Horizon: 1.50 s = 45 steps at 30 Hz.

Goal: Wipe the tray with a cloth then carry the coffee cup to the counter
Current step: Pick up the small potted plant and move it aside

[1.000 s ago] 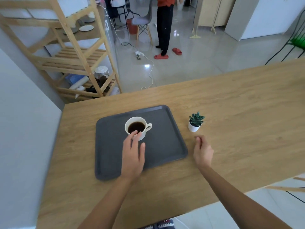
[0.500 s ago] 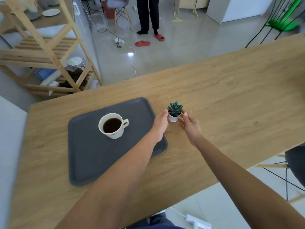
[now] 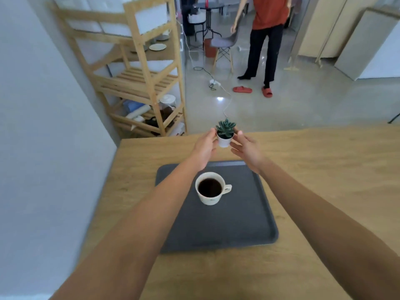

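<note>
The coffee cup (image 3: 209, 188), full and dark, stands on the grey tray (image 3: 244, 224) on the tabletop (image 3: 324, 169). Beyond it, left hand (image 3: 204, 148) and right hand (image 3: 246, 149) pinch a small potted succulent (image 3: 225, 133) between their fingertips, seemingly lifted; the fingers hide part of the pot.

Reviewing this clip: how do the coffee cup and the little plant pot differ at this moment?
The coffee cup stands untouched on the grey tray; the plant pot is held between the left hand and right hand, beyond the tray's far edge. The cup is wider and has a handle; the pot is smaller with none. The cup holds dark coffee; the pot holds a green succulent. Both are white.
</note>
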Motion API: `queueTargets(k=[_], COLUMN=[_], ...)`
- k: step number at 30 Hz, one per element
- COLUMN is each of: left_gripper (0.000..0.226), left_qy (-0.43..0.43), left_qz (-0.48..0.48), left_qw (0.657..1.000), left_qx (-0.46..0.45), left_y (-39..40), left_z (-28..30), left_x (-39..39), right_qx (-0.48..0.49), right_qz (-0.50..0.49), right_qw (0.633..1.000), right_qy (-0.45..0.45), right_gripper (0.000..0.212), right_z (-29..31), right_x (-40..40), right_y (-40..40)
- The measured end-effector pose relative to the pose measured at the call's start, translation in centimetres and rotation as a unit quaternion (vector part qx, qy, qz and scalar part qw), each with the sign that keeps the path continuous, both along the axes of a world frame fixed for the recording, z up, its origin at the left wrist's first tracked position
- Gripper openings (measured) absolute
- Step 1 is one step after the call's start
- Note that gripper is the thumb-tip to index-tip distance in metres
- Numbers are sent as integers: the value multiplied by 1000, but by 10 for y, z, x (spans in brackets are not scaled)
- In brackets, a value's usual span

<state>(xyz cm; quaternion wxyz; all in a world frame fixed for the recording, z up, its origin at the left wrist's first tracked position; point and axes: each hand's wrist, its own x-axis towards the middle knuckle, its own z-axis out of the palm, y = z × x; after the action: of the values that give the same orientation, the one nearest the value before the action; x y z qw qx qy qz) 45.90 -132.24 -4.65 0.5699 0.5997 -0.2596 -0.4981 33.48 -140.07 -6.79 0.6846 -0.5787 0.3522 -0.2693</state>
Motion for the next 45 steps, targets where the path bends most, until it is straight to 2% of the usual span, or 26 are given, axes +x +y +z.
queueTargets(k=[5,12,17,22,27,29,32,34,37,42,45], left_gripper=[50,50,50,53,53,54,51,50,46,48,48], left_qy=[0,23,16,48,48,10,-96,-150,-184,-256,-358], left_qz=[74,152,201,213,230,249,274,282,301,268,241], left_qw=[997,987,977,973,968,963,948,941,929,923,895], left_qx=[12,52,61,75,86,108,130,111,112,106,115], left_y=[44,97,108,104,103,100,100,102,109,135,162], left_z=[-4,-42,-74,-93,-85,-80,-71,-65,-50,-31,-27], left_x=[103,217,271,295,289,283,266,253,232,177,120], right_qx=[30,84,94,83,75,72,63,46,21,-49,-89], right_qz=[90,158,164,142,156,156,131,109,70,-10,-36], right_qw=[996,983,980,984,981,980,984,988,994,997,994], right_qy=[5,52,60,67,85,101,107,100,85,58,56], right_gripper=[42,48,43,43,50,55,57,53,47,23,23], right_z=[-5,-50,-71,-79,-79,-72,-57,-44,-20,17,25], right_x=[120,254,316,340,339,332,311,290,246,152,87], right_y=[26,74,86,87,84,82,78,72,64,69,82])
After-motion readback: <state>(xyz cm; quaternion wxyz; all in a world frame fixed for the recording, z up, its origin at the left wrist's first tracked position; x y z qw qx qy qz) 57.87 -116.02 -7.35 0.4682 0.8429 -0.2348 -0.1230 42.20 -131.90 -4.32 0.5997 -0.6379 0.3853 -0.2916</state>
